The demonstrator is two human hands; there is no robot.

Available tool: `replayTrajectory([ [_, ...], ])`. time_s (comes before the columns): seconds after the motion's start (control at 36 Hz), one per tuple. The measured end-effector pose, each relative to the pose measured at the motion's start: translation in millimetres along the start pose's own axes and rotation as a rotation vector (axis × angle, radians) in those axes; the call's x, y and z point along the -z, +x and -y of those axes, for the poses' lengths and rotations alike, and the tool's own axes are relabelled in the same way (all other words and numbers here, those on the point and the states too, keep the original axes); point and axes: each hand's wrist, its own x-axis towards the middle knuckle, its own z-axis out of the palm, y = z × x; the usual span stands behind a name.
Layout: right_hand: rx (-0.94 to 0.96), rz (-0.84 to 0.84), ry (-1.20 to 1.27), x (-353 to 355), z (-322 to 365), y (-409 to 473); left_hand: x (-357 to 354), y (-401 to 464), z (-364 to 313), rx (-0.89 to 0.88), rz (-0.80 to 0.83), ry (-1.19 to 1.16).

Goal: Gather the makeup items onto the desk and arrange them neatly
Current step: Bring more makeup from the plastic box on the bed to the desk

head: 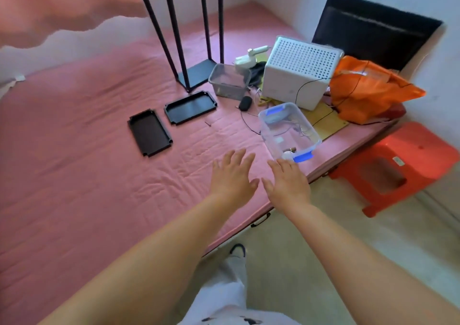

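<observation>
Pale trousers (231,285) and a dark shoe toe (238,248) showed at the bottom, standing on the light floor (311,262) beside the bed. Both bare forearms reached out over the pink mattress (87,187). The left hand (231,175) hovered palm down with its fingers (239,156) spread and straight, holding nothing. The right hand (288,183) lay just beside it, fingers (283,165) likewise flat and wide, their tips close to the near end of a clear plastic box (288,130); whether they touched it I could not tell.

That box, with blue clips at both ends, sat near the mattress edge and held a few small items, among them a round white thing (288,155) and some thin cords; what they were I could not make out.

Further back on the mattress lay two black trays (149,131), side by side but apart, and behind them the base of a black metal rack (196,74) with thin legs rising out of view. A grey translucent bin (229,80) stood next to it, then a white perforated crate (298,73) tipped on its side, with a white handheld appliance (249,57) behind the bin. An orange plastic bag (368,88) slumped against the crate, a black panel (375,26) leaned on the wall, and a red plastic stool (398,165) stood on the floor just off the bed corner.
</observation>
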Motion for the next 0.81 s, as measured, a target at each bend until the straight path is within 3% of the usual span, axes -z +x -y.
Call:
replayTrajectory([
  [0.42, -0.219, 0.156, 0.026, 35.1, -110.7, 136.5, 12.6, 189.4, -47.5, -0.205, 0.094, 0.059],
  [0.61, -0.188, 0.263, 0.026, 33.2, -159.5, 202.6, -17.4, 254.6, -60.3, -0.115, 0.178, 0.035],
  [0.81, -0.049, 0.454, -0.006, 17.9, -206.2, 270.7, -53.3, 308.7, -82.0, 0.087, 0.251, -0.038],
])
